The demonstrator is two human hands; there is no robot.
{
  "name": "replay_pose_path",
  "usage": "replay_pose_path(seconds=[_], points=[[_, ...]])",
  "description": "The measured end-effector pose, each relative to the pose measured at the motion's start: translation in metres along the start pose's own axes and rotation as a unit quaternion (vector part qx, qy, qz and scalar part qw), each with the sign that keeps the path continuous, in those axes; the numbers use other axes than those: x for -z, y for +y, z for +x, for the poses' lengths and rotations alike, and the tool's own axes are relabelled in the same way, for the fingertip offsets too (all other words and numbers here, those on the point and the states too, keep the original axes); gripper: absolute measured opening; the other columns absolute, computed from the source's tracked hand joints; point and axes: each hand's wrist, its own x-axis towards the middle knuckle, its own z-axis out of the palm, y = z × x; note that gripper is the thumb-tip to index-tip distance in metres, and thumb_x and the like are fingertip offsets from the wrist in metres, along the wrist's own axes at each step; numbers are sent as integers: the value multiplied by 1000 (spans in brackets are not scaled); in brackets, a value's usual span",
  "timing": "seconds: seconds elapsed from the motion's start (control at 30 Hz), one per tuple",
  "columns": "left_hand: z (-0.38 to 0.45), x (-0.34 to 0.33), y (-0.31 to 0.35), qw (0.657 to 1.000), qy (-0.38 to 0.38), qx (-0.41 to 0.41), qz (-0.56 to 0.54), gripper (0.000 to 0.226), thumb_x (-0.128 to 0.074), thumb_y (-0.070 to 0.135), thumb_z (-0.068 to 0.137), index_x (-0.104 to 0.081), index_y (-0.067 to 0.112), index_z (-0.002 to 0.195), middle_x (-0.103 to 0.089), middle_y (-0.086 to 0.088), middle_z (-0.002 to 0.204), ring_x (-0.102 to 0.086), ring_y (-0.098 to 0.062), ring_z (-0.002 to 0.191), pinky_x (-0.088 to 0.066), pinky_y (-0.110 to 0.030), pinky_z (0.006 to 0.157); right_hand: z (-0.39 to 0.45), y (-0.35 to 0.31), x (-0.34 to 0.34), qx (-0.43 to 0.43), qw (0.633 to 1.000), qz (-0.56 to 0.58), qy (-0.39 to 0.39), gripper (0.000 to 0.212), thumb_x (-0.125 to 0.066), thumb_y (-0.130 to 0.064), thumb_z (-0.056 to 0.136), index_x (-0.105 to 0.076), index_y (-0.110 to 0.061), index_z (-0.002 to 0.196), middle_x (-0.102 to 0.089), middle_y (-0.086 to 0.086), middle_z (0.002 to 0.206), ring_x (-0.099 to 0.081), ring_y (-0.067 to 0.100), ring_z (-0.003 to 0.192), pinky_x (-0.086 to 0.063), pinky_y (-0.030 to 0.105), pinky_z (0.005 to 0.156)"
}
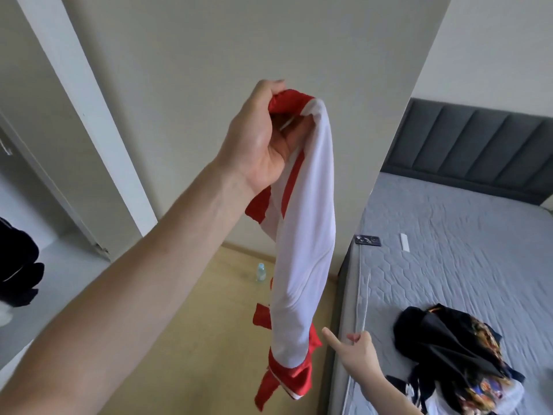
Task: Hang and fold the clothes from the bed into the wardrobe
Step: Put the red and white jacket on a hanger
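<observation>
right now the left hand (263,136) is holding up a white and red shirt (302,235) by one bunched end, its grip curling round the red trim near the top, at about 12 o'clock from the middle of the view. the shirt is hanging down in a twisted rope, its red hem dangling over the wooden floor (209,310) at 6 o'clock, apart from the bed (449,250). the right hand (356,351) is reaching in at 5 o'clock with its fingers loose and spread, gripping nothing, just beside the mattress edge and near the hem.

the likely trouble is the twist: if it is going onto a hanger or into a fold like this, the sleeves are probably ending up tangled inside. the hold is on one small wad of cloth, so a shake could be pulling it free and dropping it to the floor, near the plastic bottle (261,272) at 6 o'clock. a dark pile of clothes (443,348) is waiting on the bed at 4 o'clock, and a phone (367,240) is lying near the mattress corner at 3 o'clock, where a swinging hem might be knocking it.
</observation>
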Motion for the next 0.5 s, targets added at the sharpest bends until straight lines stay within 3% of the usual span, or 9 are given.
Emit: replay_pose_path(seconds=[0.1,0.13,0.2,0.27,0.33,0.43,0.5], points=[[-1,-16,2,1000,-16,-12,-4,36,-52,15,101,-62,5,68,-63,-7,66,-66,-18,61,-58,-28,62,0,14,-9,-105,990,83,-33,65,-87,-65,61,-53,-10,70,-51,-1,56,-54,17,49,-45,28,52],[0,-21,1,1000,-18,-12,-5,37,-52,15,101,-63,4,67,-63,-8,66,-66,-18,62,-58,-28,62,1,19,-15,-147,979,129,-57,69,-85,-67,61,-59,-5,74,-56,3,57,-60,21,51,-51,30,52],[0,-29,-2,1000,-18,-13,0,37,-52,14,101,-64,3,68,-64,-8,67,-67,-18,63,-59,-27,63,9,28,-32,-206,942,234,-121,75,-76,-67,74,-63,3,94,-66,15,75,-70,30,71,-61,39,70],[0,-34,-5,1000,-18,-14,-4,37,-52,13,101,-64,3,68,-65,-9,67,-67,-18,63,-59,-27,63,16,33,-48,-228,907,301,-186,72,-63,-62,91,-59,3,121,-70,21,110,-70,38,102,-56,52,96],[0,-38,-6,1000,-22,-14,-11,39,-51,12,101,-65,2,67,-65,-9,66,-67,-18,63,-60,-27,62,19,33,-63,-249,865,367,-235,73,-62,-65,91,-57,-3,130,-66,24,129,-66,41,114,-53,56,101],[-1,-40,-6,999,-30,-11,-13,40,-49,12,101,-65,0,66,-65,-10,66,-67,-19,63,-60,-27,62,22,21,-74,-245,836,413,-265,79,-61,-67,90,-63,3,127,-66,24,122,-64,39,111,-52,49,97],[-1,-38,-5,999,-36,-10,-13,38,-49,11,101,-64,0,68,-64,-10,67,-67,-19,64,-59,-26,62,20,7,-75,-216,842,435,-234,52,-64,-46,97,-68,2,115,-70,21,106,-64,34,99,-50,46,93]])
